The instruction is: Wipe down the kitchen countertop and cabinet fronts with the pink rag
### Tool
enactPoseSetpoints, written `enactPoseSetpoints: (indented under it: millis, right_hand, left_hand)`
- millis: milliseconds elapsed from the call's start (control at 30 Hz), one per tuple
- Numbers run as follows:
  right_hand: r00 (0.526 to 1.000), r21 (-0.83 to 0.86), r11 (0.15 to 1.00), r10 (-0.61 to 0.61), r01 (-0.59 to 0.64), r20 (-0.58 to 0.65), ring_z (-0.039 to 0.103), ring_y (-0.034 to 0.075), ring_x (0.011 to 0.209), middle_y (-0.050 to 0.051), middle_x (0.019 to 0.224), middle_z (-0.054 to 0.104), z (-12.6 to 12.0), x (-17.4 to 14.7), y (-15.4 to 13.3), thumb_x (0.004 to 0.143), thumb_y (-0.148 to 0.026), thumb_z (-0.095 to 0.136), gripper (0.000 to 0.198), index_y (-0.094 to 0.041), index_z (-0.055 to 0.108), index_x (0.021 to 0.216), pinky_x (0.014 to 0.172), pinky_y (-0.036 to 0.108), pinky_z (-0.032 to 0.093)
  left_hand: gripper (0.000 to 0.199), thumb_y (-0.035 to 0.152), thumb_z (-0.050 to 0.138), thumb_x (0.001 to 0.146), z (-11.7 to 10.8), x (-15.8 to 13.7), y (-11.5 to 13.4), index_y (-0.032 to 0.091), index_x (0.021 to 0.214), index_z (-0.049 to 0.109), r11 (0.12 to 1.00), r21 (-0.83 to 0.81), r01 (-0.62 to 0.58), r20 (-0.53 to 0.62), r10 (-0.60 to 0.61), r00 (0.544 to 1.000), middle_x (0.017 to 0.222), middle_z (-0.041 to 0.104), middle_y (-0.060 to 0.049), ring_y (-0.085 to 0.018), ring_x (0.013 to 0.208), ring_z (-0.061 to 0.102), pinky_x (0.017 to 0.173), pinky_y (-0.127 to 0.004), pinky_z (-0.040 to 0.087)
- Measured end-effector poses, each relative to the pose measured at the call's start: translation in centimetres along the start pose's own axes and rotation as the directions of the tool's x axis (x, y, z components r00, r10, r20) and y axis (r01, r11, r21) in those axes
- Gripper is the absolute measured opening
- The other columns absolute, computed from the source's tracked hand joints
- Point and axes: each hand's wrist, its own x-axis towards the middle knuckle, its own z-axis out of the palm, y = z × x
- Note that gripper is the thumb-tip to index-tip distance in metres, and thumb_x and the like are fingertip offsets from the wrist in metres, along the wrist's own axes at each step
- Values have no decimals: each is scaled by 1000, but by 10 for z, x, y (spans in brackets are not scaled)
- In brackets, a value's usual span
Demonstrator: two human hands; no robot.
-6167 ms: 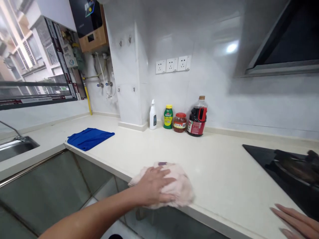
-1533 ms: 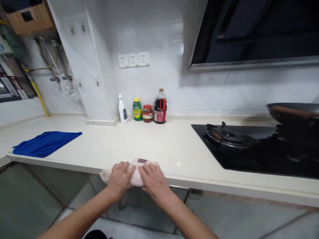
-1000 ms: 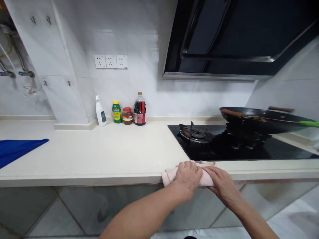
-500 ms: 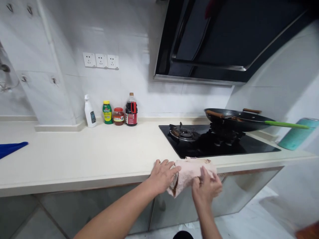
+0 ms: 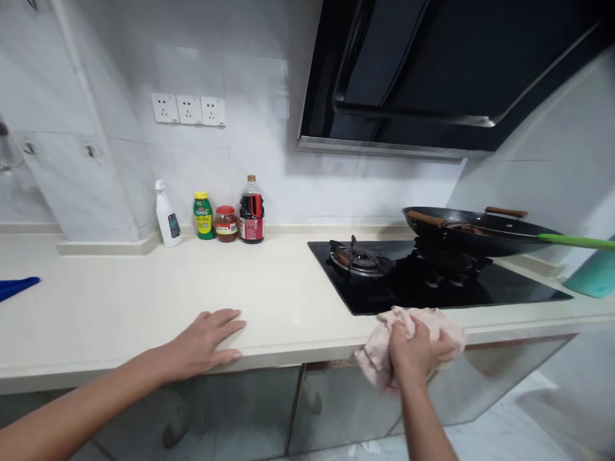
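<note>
A pale pink cloth hangs bunched under my right hand, whose fingers are closed on it. The cloth lies over the counter's front edge, just before the gas hob, and part of it droops down past the edge. My left hand rests on the cream countertop near its front edge, fingers stretched out and holding nothing. The black gas hob is set into the counter beyond my right hand.
A wok with a green-handled utensil sits on the right burner. Along the wall stand a white spray bottle, a green bottle, a red-lidded jar and a dark sauce bottle. A range hood hangs above.
My left hand has let go of the cloth and moved left onto the countertop. My right hand has bunched the cloth up and shifted it slightly right. The view has turned a little.
</note>
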Motion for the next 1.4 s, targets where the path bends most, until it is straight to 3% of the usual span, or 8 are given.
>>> enactPoseSetpoints:
  millis: [233,400,533,667,833,900,1100,1400]
  right_hand:
    - [843,-257,804,-495,536,209,54,33,110,20,124,56,-6,102,-2,93,-34,42,43,-15,67,121,92,46,45]
    - [869,-405,773,-383,488,315,56,37,113,23,122,59,27,124,-28,97,-42,36,47,-15,68,120,95,54,42]
    - [828,-432,731,-328,528,455,59,41,108,25,112,65,34,110,-42,99,-41,30,50,-15,66,120,89,59,42]
    - [646,-244,662,-470,709,602,61,36,113,21,118,67,26,73,-67,100,-35,27,48,-14,66,119,96,51,43]
    - [255,136,485,-654,864,712,49,28,136,11,147,55,20,56,-99,101,-44,33,51,-23,57,142,111,43,37]
    - [154,203,464,-622,863,768,47,29,139,8,151,52,24,67,-107,98,-52,40,58,-26,49,149,114,45,34]
    - [227,87,433,-622,897,749,46,33,140,19,152,48,77,77,-121,100,-53,33,64,-14,49,148,114,47,35]
    - [208,94,376,-684,922,699,47,31,135,20,140,58,190,78,-183,102,-41,29,53,-11,54,138,114,46,32]
  left_hand:
    - [63,58,56,94,8,-32,-32,31,149,47,997,65,-27,-67,32,997,155,48,-11,-31,138,48,108,-42,39]
    - [64,61,57,91,6,-26,-29,34,149,48,1000,3,9,-50,-9,999,155,49,-10,-32,137,48,109,-45,38]
    - [64,61,56,92,2,-25,-24,30,147,50,999,-10,47,6,-47,999,155,47,-13,-34,139,46,110,-49,38]
    - [64,58,57,92,3,-25,-17,28,148,49,997,-14,71,38,-70,997,157,45,-14,-36,142,43,111,-53,36]
    - [68,58,56,91,-8,-24,-18,26,150,45,998,-49,41,81,-37,996,157,43,-17,-39,143,41,112,-58,35]
    - [73,59,61,87,-13,-23,-22,26,150,45,998,-67,7,112,1,994,155,46,-18,-40,140,44,110,-59,36]
    - [73,58,70,79,-11,-22,-33,30,144,50,985,-164,-56,-9,55,998,147,52,-14,-37,130,50,106,-54,42]
    - [81,57,72,82,-17,-22,-28,37,152,36,983,-163,-82,-54,74,996,148,53,-12,-36,128,53,107,-57,43]
